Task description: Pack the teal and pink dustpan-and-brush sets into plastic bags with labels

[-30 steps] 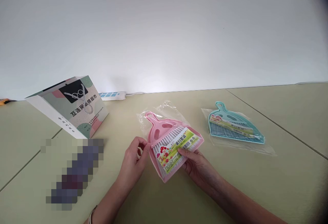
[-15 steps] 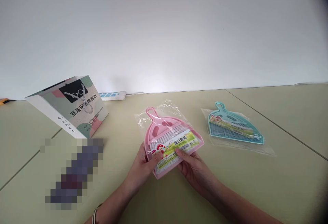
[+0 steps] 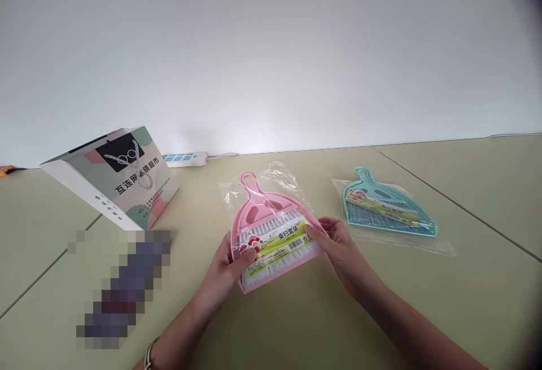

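Both my hands hold a pink dustpan and brush set (image 3: pixel 271 203) in clear plastic wrap, its handle pointing away from me. Across the white bristles runs a green and yellow label with a cartoon figure. My left hand (image 3: pixel 226 262) grips the lower left corner, thumb on the label and fingers behind. At the right edge my right hand (image 3: pixel 339 243) is closed on it, thumb pressing the label's right end. A wrapped teal dustpan and brush set (image 3: pixel 387 203) lies on the table to the right, apart from my hands.
A patterned paper bag (image 3: pixel 139 183) with a rope handle stands tilted at the left. Behind it a white power strip (image 3: pixel 186 159) lies along the white wall (image 3: pixel 271 59). A pixelated dark item (image 3: pixel 127 291) is at the lower left of the greenish table (image 3: pixel 296 325).
My right hand has slid from the pink set's lower edge to its right edge. The set has shifted slightly left, with my left hand still on its left corner.
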### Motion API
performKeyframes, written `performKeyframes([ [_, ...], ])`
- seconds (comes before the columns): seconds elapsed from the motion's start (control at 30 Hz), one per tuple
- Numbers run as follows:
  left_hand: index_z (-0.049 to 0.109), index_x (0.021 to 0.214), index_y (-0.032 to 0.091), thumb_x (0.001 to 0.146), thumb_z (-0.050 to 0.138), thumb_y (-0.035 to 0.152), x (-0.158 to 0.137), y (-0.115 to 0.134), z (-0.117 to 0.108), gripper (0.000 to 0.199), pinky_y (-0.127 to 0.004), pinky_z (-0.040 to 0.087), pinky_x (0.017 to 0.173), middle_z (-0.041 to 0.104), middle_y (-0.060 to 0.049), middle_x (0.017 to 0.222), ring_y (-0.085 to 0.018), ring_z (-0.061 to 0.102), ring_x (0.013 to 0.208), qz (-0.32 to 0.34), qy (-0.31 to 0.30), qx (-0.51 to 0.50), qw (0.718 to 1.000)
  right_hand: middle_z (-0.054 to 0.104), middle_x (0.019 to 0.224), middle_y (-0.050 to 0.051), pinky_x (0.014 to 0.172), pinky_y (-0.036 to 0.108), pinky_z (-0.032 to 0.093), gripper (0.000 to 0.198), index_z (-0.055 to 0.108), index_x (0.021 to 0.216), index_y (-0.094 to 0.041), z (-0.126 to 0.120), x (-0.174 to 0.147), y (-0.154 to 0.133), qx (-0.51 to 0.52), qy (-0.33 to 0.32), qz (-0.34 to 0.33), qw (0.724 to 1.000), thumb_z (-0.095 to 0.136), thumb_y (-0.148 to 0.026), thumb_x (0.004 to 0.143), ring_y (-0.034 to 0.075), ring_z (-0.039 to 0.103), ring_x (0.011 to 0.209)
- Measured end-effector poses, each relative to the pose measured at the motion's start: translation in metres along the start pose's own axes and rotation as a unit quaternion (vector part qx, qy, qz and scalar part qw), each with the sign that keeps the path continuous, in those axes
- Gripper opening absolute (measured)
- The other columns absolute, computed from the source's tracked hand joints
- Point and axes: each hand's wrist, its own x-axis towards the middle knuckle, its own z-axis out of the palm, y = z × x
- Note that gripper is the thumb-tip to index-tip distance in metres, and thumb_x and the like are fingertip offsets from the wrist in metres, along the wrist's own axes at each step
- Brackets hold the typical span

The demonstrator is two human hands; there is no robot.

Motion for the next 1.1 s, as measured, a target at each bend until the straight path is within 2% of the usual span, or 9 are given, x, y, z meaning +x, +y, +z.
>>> performKeyframes([
  [0.1,0.052,0.104,0.017,0.063,0.076,0.037,-0.001,0.000,-0.001,0.052,-0.034,0.054,0.068,0.072,-0.010,0.097,-0.024,0.069,0.079,-0.014,0.000,-0.019,1.000,0.068,0.100,0.005,0.068,0.028,0.053,0.055,0.056,0.107,-0.022,0.000,-0.004,-0.009,0.031,-0.099,0.061,0.993,0.080,-0.037,0.060,0.019,0.066,0.085],
  [0.2,0.052,0.104,0.017,0.062,0.077,0.037,0.000,0.000,0.000,0.053,-0.032,0.054,0.065,0.073,-0.009,0.092,-0.024,0.070,0.075,-0.029,0.022,-0.031,0.999,0.072,0.095,0.009,0.069,0.030,0.053,0.043,0.064,0.099,-0.016,-0.001,-0.007,-0.013,0.034,-0.173,0.116,0.977,0.077,-0.036,0.063,0.021,0.068,0.082],
  [0.37,0.055,0.098,0.015,0.059,0.078,0.039,0.003,0.000,0.001,0.052,-0.030,0.053,0.061,0.073,-0.009,0.085,-0.024,0.070,0.072,-0.059,0.051,-0.041,0.996,0.073,0.088,0.008,0.073,0.035,0.054,0.040,0.067,0.094,-0.015,0.004,-0.008,-0.005,0.029,-0.145,0.105,0.983,0.076,-0.039,0.064,0.024,0.069,0.079],
  [0.5,0.058,0.099,0.013,0.066,0.072,0.045,0.003,0.002,0.000,0.048,-0.032,0.053,0.067,0.073,-0.011,0.089,-0.025,0.070,0.078,-0.079,0.057,-0.025,0.995,0.074,0.084,0.007,0.072,0.033,0.056,0.026,0.065,0.089,-0.016,0.011,-0.009,0.000,0.038,-0.107,0.127,0.985,0.071,-0.033,0.071,0.023,0.069,0.079],
  [0.57,0.058,0.107,0.013,0.071,0.068,0.045,0.003,0.003,-0.001,0.049,-0.034,0.052,0.077,0.071,-0.012,0.101,-0.026,0.068,0.089,-0.074,0.030,-0.017,0.997,0.074,0.081,0.006,0.070,0.031,0.056,0.018,0.064,0.087,-0.016,0.012,-0.009,0.001,0.038,-0.086,0.143,0.985,0.067,-0.029,0.075,0.021,0.070,0.076],
  [0.67,0.051,0.122,0.017,0.074,0.069,0.036,0.002,0.004,-0.005,0.055,-0.037,0.046,0.093,0.062,-0.012,0.122,-0.026,0.060,0.109,-0.045,-0.052,-0.014,0.998,0.073,0.079,0.005,0.068,0.029,0.056,0.011,0.062,0.086,-0.016,0.012,-0.007,0.003,0.038,-0.076,0.146,0.986,0.062,-0.025,0.080,0.019,0.070,0.072],
  [0.83,0.035,0.138,0.024,0.068,0.074,0.018,0.000,0.006,-0.014,0.081,-0.041,0.038,0.103,0.049,-0.010,0.137,-0.028,0.047,0.124,-0.022,-0.168,-0.034,0.985,0.073,0.080,0.005,0.062,0.025,0.055,0.011,0.060,0.091,-0.016,0.008,-0.004,0.004,0.027,-0.095,0.150,0.984,0.057,-0.024,0.085,0.016,0.068,0.068],
  [1.0,0.033,0.140,0.026,0.069,0.073,0.016,0.001,0.010,-0.022,0.082,-0.039,0.038,0.103,0.042,-0.009,0.143,-0.028,0.040,0.130,-0.014,-0.196,-0.026,0.980,0.072,0.092,0.007,0.054,0.021,0.053,0.024,0.058,0.103,-0.016,0.004,-0.003,0.004,-0.012,-0.148,0.130,0.980,0.058,-0.032,0.085,0.013,0.066,0.069],
  [1.1,0.035,0.139,0.027,0.070,0.072,0.016,0.002,0.011,-0.023,0.079,-0.036,0.039,0.101,0.043,-0.008,0.142,-0.027,0.042,0.129,0.008,-0.183,-0.017,0.983,0.069,0.105,0.007,0.070,0.024,0.055,0.036,0.055,0.111,-0.019,-0.001,-0.005,-0.002,-0.018,-0.187,0.111,0.976,0.064,-0.036,0.081,0.015,0.067,0.083],
])
